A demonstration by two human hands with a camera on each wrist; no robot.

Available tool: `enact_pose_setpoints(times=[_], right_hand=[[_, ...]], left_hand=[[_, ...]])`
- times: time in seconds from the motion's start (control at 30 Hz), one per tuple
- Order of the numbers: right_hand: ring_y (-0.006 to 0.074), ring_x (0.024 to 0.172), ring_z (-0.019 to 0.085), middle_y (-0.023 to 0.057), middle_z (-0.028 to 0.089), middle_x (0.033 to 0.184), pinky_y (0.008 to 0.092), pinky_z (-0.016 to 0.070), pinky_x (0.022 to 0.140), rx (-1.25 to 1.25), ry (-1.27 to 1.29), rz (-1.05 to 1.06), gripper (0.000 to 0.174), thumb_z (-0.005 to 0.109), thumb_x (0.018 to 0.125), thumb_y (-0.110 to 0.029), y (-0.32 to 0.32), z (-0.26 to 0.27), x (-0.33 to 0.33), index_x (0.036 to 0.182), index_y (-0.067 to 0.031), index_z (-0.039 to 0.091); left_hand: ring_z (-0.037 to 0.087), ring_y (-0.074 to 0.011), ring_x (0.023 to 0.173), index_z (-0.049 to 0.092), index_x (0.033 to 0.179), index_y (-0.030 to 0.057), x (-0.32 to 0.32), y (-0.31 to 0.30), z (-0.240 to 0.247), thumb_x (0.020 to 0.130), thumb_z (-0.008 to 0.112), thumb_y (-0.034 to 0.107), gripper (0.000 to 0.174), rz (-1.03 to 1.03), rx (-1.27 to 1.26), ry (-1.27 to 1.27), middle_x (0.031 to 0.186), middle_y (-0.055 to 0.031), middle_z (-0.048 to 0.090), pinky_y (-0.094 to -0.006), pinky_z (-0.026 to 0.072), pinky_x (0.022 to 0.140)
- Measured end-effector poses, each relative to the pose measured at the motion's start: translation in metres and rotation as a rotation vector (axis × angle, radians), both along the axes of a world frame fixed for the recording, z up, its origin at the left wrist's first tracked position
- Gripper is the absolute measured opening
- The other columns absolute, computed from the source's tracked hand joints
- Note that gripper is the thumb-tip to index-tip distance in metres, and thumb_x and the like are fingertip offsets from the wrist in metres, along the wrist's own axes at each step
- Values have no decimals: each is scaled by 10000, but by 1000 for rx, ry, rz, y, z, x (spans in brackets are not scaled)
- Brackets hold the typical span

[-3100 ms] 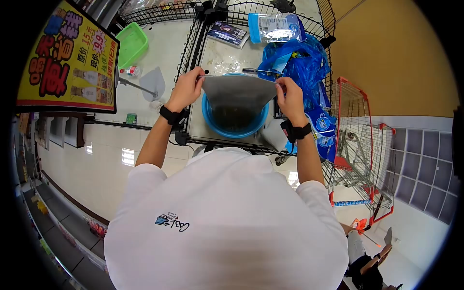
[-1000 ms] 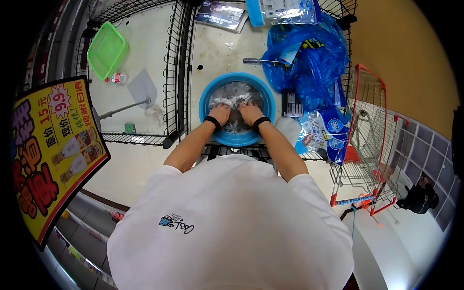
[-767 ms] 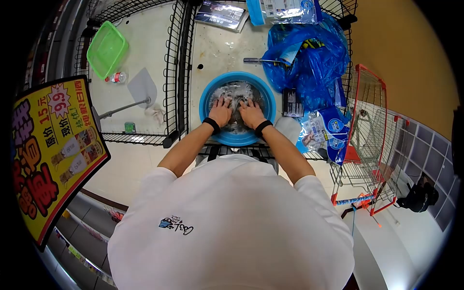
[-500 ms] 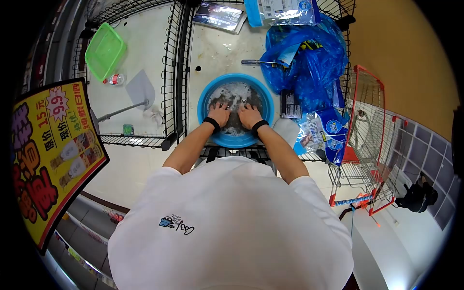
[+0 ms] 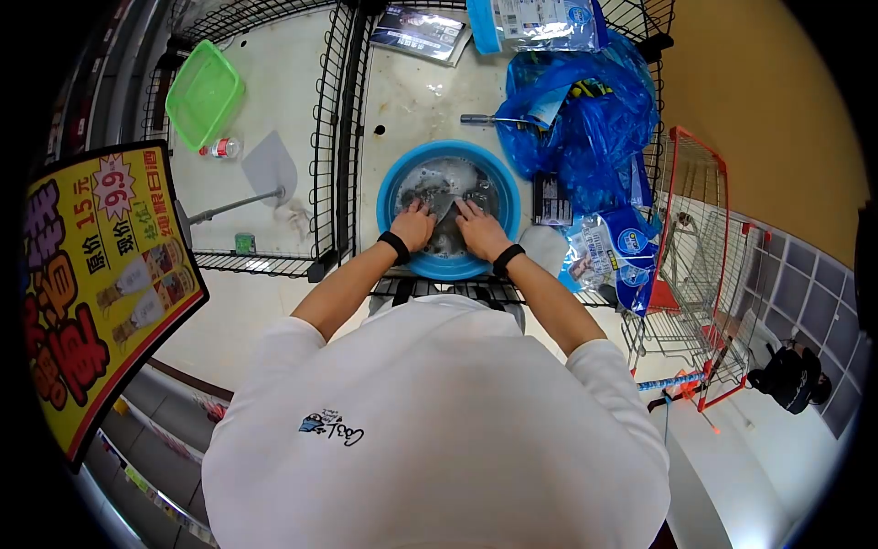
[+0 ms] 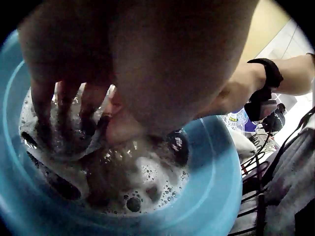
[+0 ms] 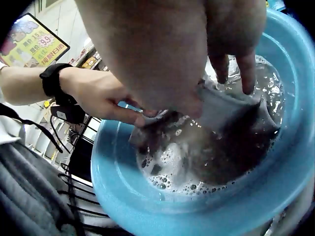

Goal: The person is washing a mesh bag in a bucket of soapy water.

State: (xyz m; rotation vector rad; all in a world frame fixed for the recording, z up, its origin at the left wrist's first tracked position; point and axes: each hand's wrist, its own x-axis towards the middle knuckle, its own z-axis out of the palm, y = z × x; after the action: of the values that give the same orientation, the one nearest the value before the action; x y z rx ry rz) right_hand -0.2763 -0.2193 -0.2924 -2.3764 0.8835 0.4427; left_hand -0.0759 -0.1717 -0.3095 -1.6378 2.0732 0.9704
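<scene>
A wire-sided table [image 5: 402,82] is seen from above in the head view, filling the upper middle. A yellow sign [image 5: 91,274] is hung at 9 o'clock from the person, and a red trolley [image 5: 695,238] is parked at 3 o'clock. A blue plastic bag [image 5: 585,119] is heaped on the table at 1 o'clock from the basin, just beside its rim. A green tray [image 5: 203,93] is set well apart at 10 o'clock, beyond the wire divider.

The blue basin [image 5: 450,268] is placed at the near edge of the table, at 12 o'clock from the person, and is filled with sudsy water. The grey cloth [image 5: 446,218] is sunk in that water, with a fold raised above the foam between the two hands.

The left hand [image 5: 413,225] is held at the basin's 8 o'clock side. Its fingers [image 6: 64,105] are curled down into the suds and closed on the cloth [image 6: 64,147]. The right hand [image 5: 479,231] is held at the 4 o'clock side. A pale fold of the cloth [image 7: 221,108] is gripped under its bent fingers [image 7: 235,69].
</scene>
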Motion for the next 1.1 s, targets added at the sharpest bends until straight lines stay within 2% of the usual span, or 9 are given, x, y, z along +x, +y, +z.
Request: enact_pose_setpoints(times=[0.07,0.3,0.47,0.53,0.7,0.8,0.9,1.03,1.1], right_hand=[[331,1341,381,165,310,1493,506,452,962,-70,-115,-72,233,484,904,-129,-2,13,0,1080,-15,583],[322,1323,404,172,322,1486,489,448,968,-42,-48,-20,221,488,900,-127,-6,0,2,1073,-30,587],[309,1271,459,140,414,1435,484,448,966,4,135,103,246,477,915,-121,-3,-19,13,1108,-34,602],[307,1262,467,126,438,1415,485,448,966,79,190,98,255,489,908,-123,-11,-19,21,1119,-33,602],[307,1237,485,105,485,1371,486,445,973,225,233,20,300,544,873,-125,-24,-13,20,1155,-36,596],[321,1268,462,121,437,1420,481,444,983,158,94,-2,314,569,847,-105,-19,-8,8,1150,-24,587],[361,1347,375,200,286,1510,476,440,995,76,62,-101,331,561,841,-73,-15,7,0,1167,-22,571],[399,1373,316,223,281,1505,501,407,1023,61,83,-83,354,548,861,-101,-18,8,1,1209,-43,571],[448,1394,239,210,271,1514,549,352,1058,37,209,-12,362,523,895,-139,-16,5,8,1244,-54,568]], left_hand=[[327,-411,1365,569,1244,61,-1,1,0,954,404,212,366,-7,-2,-4,1461,-185,389,-513,351,1068],[343,-402,1352,545,1233,19,-1,0,-18,901,456,145,366,-49,25,0,1413,-190,433,-506,358,1067],[418,-411,1278,539,1204,-15,2,-7,-22,868,453,111,369,0,87,44,1321,-202,505,-499,367,1058],[426,-433,1263,483,1261,-37,2,-16,-20,810,512,81,467,9,204,47,1326,-219,495,-471,422,1019],[468,-408,1218,516,1169,-37,3,-21,-10,789,517,61,393,-41,129,75,1292,-210,520,-459,466,969],[447,-404,1255,530,1131,-35,5,-11,-2,776,522,40,363,7,84,78,1342,-212,493,-467,470,968],[425,-410,1293,529,1214,-4,5,-1,4,862,480,87,367,10,3,103,1366,-189,478,-459,443,1010],[358,-404,1348,524,1244,20,1,6,6,876,473,87,378,-41,58,74,1459,-165,390,-489,424,1025],[332,-395,1368,520,1260,26,-1,6,-1,882,470,97,388,-55,82,73,1485,-154,362,-512,402,1043]])
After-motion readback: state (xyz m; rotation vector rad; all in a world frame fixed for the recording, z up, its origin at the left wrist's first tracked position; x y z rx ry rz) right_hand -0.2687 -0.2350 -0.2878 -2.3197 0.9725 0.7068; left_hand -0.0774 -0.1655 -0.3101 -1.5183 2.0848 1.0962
